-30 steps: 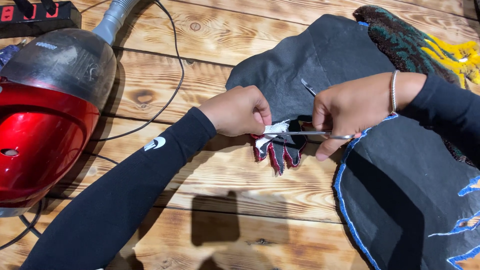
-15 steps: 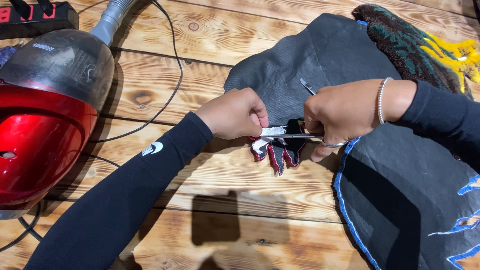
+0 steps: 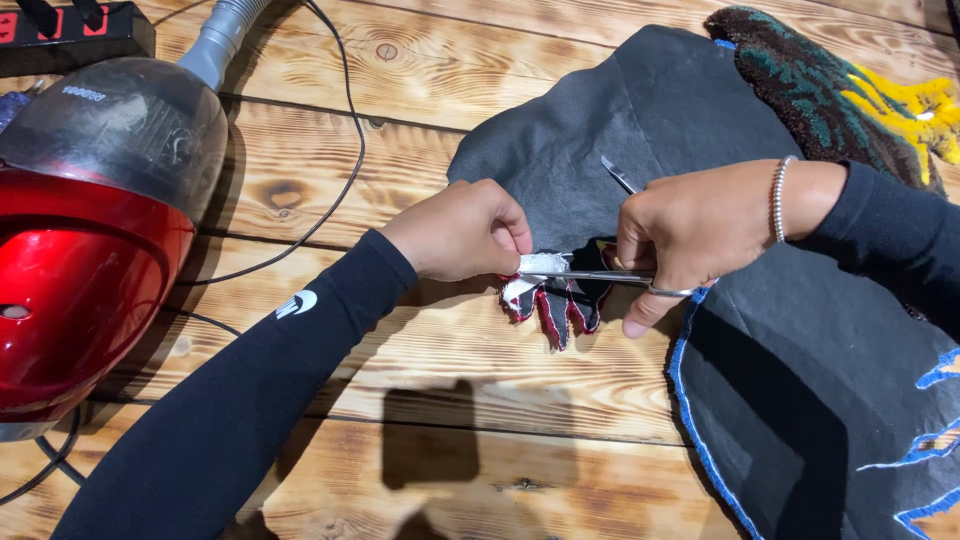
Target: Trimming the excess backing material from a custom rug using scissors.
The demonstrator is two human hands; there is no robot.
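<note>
Scissors (image 3: 600,275) lie level, blades pointing left, gripped in the right hand (image 3: 690,230). Left hand (image 3: 465,230) pinches the white-backed red tufted piece (image 3: 550,300) at mid-table, touching the blade tips.

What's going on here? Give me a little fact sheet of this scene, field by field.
Left hand: pinches the white backing of a small red-and-dark tufted piece
Right hand: holds scissors, blades laid across that white backing
Surface: wooden plank table
Under the hands: dark rug lying back side up
Lower right: second dark rug with blue edging
Far left: red vacuum cleaner with grey hose
Wrist: bead bracelet on the right arm
</note>
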